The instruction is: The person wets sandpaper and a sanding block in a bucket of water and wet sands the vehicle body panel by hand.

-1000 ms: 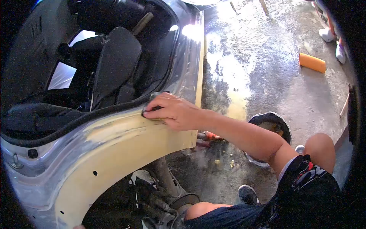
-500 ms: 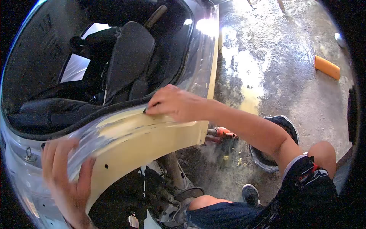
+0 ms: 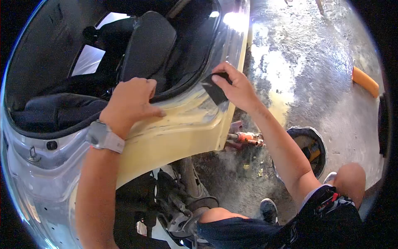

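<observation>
At the wheel-arch panel point(image 3: 178, 143) of the car body, right hand point(image 3: 243, 94) has a black sheet point(image 3: 216, 92), pinched near its upper right corner, thumb on the near face, fingers mostly behind. Sheet sits over the panel's yellowish stretch, right of the window opening; can't tell if its lower edge touches. Left hand point(image 3: 127, 101) is half-spread at the opening's edge, thumb out over the yellow coat, fingers bent, nothing visible in it. Contact under the fingers hidden. Grey watch point(image 3: 99, 135) on that wrist.

Handling, my read: sheet is near weightless, thin, bendy but springy enough to hold flat from one corner. Looks like abrasive paper, so grippy rather than slippery; could crease or tear if yanked. Best hold: flat under the fingers, thumb on the edge.

Materials: panel is curved sheet metal, matte yellowish coat with grey streaks, glossier bare-looking grey up top. Black trim point(image 3: 68, 132) rims the opening. Seat point(image 3: 153, 37) inside looks like soft dark fabric. Floor point(image 3: 336, 112) rough, patchy, shiny in spots.
</observation>
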Action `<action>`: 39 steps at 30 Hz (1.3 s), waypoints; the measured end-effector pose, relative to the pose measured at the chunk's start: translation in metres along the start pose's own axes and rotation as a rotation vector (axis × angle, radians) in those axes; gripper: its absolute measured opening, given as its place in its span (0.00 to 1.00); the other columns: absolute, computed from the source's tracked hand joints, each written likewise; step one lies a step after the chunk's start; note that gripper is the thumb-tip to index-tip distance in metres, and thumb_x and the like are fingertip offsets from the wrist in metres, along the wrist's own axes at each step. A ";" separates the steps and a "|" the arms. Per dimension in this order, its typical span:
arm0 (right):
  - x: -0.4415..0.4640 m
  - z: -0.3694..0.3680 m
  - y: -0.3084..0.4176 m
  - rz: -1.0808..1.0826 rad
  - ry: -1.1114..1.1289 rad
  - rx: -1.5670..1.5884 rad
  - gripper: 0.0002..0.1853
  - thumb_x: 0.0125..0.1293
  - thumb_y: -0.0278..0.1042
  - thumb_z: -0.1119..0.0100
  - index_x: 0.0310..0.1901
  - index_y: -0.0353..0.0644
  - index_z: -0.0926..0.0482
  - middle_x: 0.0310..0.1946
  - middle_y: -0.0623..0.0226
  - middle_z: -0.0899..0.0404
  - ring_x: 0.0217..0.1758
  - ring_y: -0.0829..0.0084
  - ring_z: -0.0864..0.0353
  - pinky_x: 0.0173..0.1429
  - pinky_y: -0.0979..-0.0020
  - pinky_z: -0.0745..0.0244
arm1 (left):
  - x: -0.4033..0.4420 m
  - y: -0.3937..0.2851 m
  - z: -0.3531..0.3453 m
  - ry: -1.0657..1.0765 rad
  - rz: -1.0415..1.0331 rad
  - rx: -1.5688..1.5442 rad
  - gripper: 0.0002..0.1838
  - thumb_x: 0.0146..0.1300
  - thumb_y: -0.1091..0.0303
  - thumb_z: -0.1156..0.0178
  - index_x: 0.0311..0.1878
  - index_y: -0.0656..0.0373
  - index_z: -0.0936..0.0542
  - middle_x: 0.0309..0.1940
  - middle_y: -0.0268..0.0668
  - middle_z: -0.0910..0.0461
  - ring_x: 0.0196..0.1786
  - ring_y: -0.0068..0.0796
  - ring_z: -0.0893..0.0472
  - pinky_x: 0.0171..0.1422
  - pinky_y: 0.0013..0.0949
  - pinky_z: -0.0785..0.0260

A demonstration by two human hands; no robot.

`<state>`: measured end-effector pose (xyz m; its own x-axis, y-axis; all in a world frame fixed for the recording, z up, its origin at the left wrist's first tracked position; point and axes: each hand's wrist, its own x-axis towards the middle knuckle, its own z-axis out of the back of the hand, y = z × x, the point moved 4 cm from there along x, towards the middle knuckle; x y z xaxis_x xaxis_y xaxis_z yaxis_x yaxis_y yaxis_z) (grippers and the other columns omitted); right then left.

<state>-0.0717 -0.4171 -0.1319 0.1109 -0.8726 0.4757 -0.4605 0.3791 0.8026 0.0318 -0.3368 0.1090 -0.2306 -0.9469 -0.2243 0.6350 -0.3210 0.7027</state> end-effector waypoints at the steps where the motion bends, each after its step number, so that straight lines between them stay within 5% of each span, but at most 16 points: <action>1: -0.001 -0.004 0.001 -0.025 0.044 -0.003 0.07 0.73 0.31 0.38 0.48 0.43 0.24 0.39 0.74 0.22 0.44 0.79 0.23 0.51 0.73 0.27 | 0.002 -0.004 -0.005 -0.037 -0.020 0.020 0.24 0.45 0.49 0.24 0.31 0.57 0.24 0.30 0.44 0.19 0.37 0.50 0.18 0.41 0.48 0.29; 5: 0.007 -0.043 0.030 0.151 0.214 -0.006 0.11 0.67 0.33 0.31 0.44 0.41 0.25 0.36 0.68 0.21 0.42 0.76 0.21 0.50 0.69 0.26 | -0.013 -0.006 0.026 -0.197 0.051 0.113 0.15 0.63 0.57 0.34 0.33 0.59 0.24 0.31 0.45 0.20 0.37 0.50 0.18 0.43 0.48 0.28; 8: 0.028 -0.083 0.052 0.507 0.306 0.046 0.16 0.64 0.38 0.29 0.43 0.40 0.25 0.38 0.58 0.19 0.43 0.60 0.16 0.49 0.63 0.25 | -0.067 0.000 0.100 -0.235 0.316 0.013 0.09 0.69 0.65 0.38 0.43 0.62 0.21 0.35 0.41 0.19 0.38 0.45 0.19 0.46 0.43 0.26; 10: 0.034 -0.095 0.057 0.521 0.403 -0.041 0.19 0.63 0.42 0.28 0.43 0.39 0.25 0.39 0.56 0.19 0.44 0.56 0.16 0.49 0.60 0.25 | -0.135 0.008 0.126 -0.511 0.444 -0.102 0.10 0.73 0.68 0.41 0.50 0.65 0.21 0.39 0.40 0.19 0.42 0.36 0.20 0.53 0.37 0.27; 12: 0.039 -0.099 0.055 0.515 0.444 -0.150 0.21 0.61 0.45 0.27 0.44 0.39 0.25 0.40 0.54 0.19 0.45 0.54 0.16 0.49 0.58 0.25 | -0.228 0.035 0.132 -0.649 0.578 0.113 0.13 0.76 0.69 0.44 0.56 0.68 0.22 0.46 0.43 0.19 0.51 0.33 0.21 0.62 0.36 0.30; 16: 0.038 -0.090 0.038 0.255 0.554 -0.163 0.24 0.58 0.48 0.24 0.45 0.40 0.25 0.36 0.54 0.18 0.45 0.52 0.17 0.49 0.57 0.25 | -0.335 0.029 0.105 -0.546 0.917 0.114 0.18 0.76 0.65 0.46 0.60 0.71 0.24 0.53 0.48 0.21 0.58 0.39 0.23 0.68 0.40 0.34; 19: 0.037 -0.096 0.045 0.261 0.528 -0.114 0.25 0.58 0.48 0.25 0.45 0.40 0.24 0.36 0.52 0.17 0.46 0.49 0.17 0.50 0.55 0.26 | -0.334 -0.005 0.080 -0.502 0.689 0.401 0.20 0.73 0.61 0.43 0.58 0.68 0.23 0.53 0.50 0.22 0.59 0.51 0.24 0.70 0.49 0.36; 22: 0.044 -0.117 0.071 0.391 0.550 -0.120 0.25 0.57 0.49 0.26 0.46 0.38 0.23 0.38 0.48 0.16 0.48 0.42 0.18 0.52 0.50 0.26 | -0.326 -0.017 0.070 -0.520 0.754 0.370 0.21 0.70 0.59 0.41 0.56 0.67 0.22 0.55 0.53 0.24 0.59 0.56 0.25 0.69 0.53 0.36; 24: 0.049 -0.145 0.103 0.576 0.547 -0.132 0.23 0.59 0.51 0.27 0.44 0.42 0.24 0.39 0.56 0.18 0.46 0.50 0.20 0.50 0.53 0.27 | -0.328 -0.021 0.062 -0.534 0.743 0.370 0.21 0.71 0.58 0.41 0.57 0.67 0.22 0.55 0.53 0.24 0.60 0.56 0.25 0.69 0.54 0.36; 28: 0.065 -0.165 0.128 0.656 0.634 -0.052 0.26 0.60 0.54 0.28 0.43 0.38 0.24 0.36 0.50 0.18 0.44 0.44 0.18 0.48 0.51 0.25 | -0.295 -0.043 0.048 -0.566 0.666 0.433 0.20 0.72 0.58 0.42 0.54 0.68 0.21 0.53 0.53 0.23 0.58 0.54 0.25 0.67 0.53 0.35; 31: 0.056 -0.142 0.090 0.588 0.660 -0.157 0.27 0.61 0.56 0.29 0.44 0.37 0.24 0.36 0.48 0.18 0.42 0.43 0.17 0.47 0.51 0.24 | -0.304 -0.071 0.021 -0.861 0.749 0.276 0.19 0.72 0.57 0.43 0.51 0.66 0.23 0.49 0.51 0.23 0.54 0.48 0.23 0.64 0.50 0.33; 32: 0.052 -0.128 0.075 0.486 0.686 -0.184 0.27 0.61 0.57 0.29 0.44 0.38 0.23 0.36 0.49 0.18 0.43 0.44 0.17 0.47 0.51 0.25 | -0.283 -0.098 0.024 -1.037 0.808 0.194 0.14 0.69 0.68 0.36 0.52 0.67 0.20 0.43 0.48 0.17 0.44 0.36 0.17 0.59 0.43 0.25; 35: 0.041 -0.094 0.037 0.394 0.669 -0.291 0.29 0.62 0.59 0.31 0.44 0.37 0.23 0.37 0.44 0.18 0.47 0.41 0.18 0.51 0.50 0.24 | -0.276 -0.122 -0.023 -1.297 0.681 0.275 0.21 0.75 0.65 0.41 0.65 0.65 0.25 0.34 0.36 0.23 0.37 0.32 0.23 0.52 0.46 0.25; 37: 0.037 -0.088 0.039 0.368 0.624 -0.298 0.28 0.62 0.59 0.31 0.44 0.38 0.23 0.37 0.46 0.18 0.47 0.42 0.18 0.51 0.51 0.24 | -0.238 -0.137 -0.038 -1.458 0.933 -0.375 0.17 0.73 0.57 0.44 0.49 0.63 0.26 0.45 0.48 0.24 0.51 0.40 0.23 0.58 0.44 0.29; 39: 0.037 -0.098 0.041 0.420 0.565 -0.284 0.27 0.60 0.58 0.29 0.44 0.40 0.23 0.36 0.50 0.18 0.47 0.45 0.20 0.52 0.51 0.26 | -0.196 -0.126 -0.060 -1.754 0.962 -0.816 0.20 0.75 0.53 0.45 0.54 0.63 0.30 0.45 0.43 0.25 0.53 0.34 0.22 0.56 0.36 0.25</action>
<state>-0.0002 -0.4035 -0.0457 0.4452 -0.3759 0.8127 -0.3277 0.7762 0.5386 0.0416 -0.1120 0.0243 0.3106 0.0526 0.9491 0.9197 -0.2691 -0.2861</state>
